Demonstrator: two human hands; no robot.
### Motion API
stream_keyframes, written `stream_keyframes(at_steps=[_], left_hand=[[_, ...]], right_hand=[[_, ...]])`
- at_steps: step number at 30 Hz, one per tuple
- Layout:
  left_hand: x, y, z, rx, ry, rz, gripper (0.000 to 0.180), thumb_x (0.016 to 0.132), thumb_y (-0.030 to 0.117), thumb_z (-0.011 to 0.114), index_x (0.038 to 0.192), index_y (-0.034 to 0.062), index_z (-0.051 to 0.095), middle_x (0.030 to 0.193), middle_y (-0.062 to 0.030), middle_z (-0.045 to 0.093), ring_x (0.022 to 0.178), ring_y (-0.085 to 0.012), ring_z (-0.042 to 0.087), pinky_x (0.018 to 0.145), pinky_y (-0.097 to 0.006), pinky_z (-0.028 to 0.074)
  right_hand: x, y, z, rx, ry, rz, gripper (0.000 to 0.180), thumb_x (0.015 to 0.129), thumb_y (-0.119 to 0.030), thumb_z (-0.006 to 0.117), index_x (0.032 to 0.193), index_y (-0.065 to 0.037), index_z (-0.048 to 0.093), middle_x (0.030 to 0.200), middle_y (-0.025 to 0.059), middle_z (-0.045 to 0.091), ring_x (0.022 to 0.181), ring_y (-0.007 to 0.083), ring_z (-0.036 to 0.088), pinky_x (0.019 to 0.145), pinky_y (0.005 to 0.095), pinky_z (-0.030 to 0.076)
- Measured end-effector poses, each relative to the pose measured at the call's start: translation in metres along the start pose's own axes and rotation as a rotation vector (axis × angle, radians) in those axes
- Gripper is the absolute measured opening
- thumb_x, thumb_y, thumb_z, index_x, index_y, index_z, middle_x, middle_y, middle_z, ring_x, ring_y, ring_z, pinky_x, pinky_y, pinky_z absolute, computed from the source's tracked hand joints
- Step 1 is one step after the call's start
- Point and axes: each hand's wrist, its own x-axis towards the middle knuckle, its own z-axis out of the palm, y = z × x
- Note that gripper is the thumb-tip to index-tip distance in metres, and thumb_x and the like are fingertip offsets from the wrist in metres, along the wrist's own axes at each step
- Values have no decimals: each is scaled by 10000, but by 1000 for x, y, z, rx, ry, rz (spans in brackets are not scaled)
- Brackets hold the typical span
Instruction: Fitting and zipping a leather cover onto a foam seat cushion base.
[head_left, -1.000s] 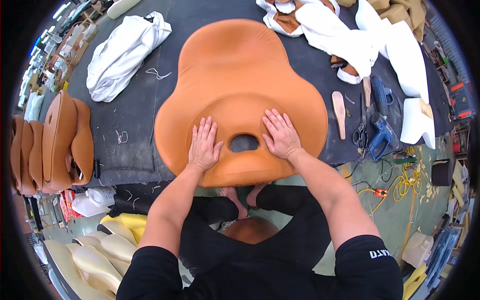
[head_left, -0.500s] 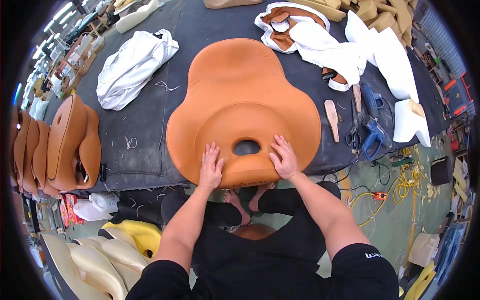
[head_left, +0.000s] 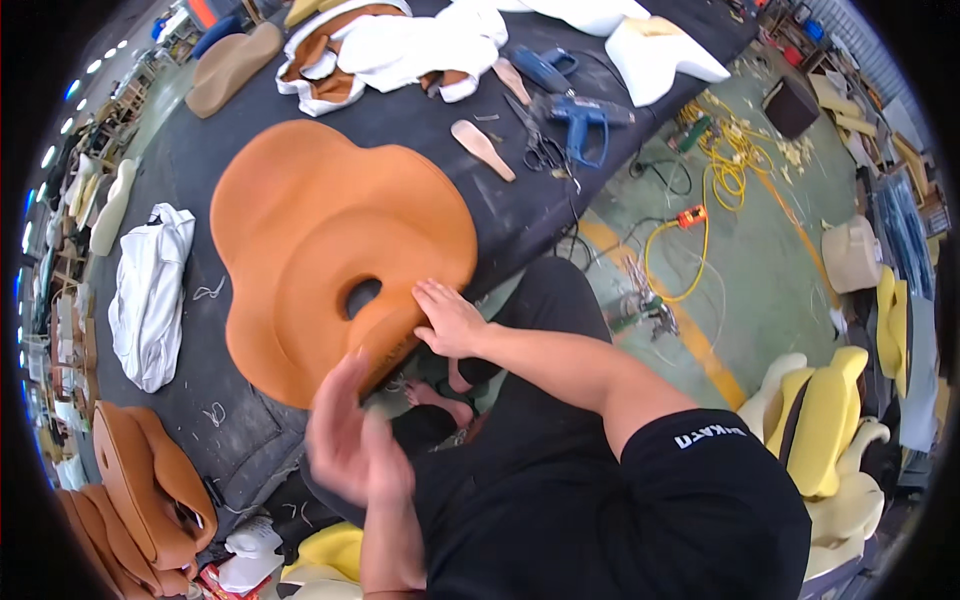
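Head view: the orange seat cover [head_left: 330, 250], a broad padded shell with an oval hole, lies flat on the dark tabletop [head_left: 500, 215], its long axis running away from the person toward the upper left. The right hand [head_left: 450, 318] rests on its near edge just right of the hole, fingers spread flat, clamped on nothing. The left hand [head_left: 350, 440] hangs blurred just below that edge, open and off the cover; the right is nearer. No containers show; scissors [head_left: 535, 140] and a blue power tool [head_left: 585, 120] lie farther back.
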Motion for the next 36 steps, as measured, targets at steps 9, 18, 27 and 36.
stream_keyframes(at_steps=[9,18,27,36], left_hand=[[16,139,26,-758,-267,726,312,962,115,676,1265,122,606,1199,21,624,1135,-118,592,935,-355,534],[24,114,27,-369,-114,993,216,946,42,657,1152,77,711,1247,14,640,1187,-139,566,831,-309,546],[3,106,24,-303,85,541,290,1113,313,508,1203,149,730,1255,99,687,1348,-89,543,979,-535,495],[-157,184,148,-1193,-407,-51,637,1038,512,560,1385,-22,537,1364,-120,613,1352,-258,539,1061,-473,455]], right_hand=[[13,-11,-46,99,116,-26,384,890,-252,700,1145,35,682,1237,251,679,1176,415,645,1021,469,532],[46,170,-207,-273,541,314,420,889,-316,707,1186,-23,742,1157,230,731,1108,401,694,981,471,548],[125,303,-267,-413,415,726,764,865,-471,741,1352,89,562,1308,345,653,1263,468,625,1089,488,483],[162,367,-270,-774,348,874,778,813,-661,684,1304,-60,738,1396,255,656,1303,373,640,1094,489,482]])
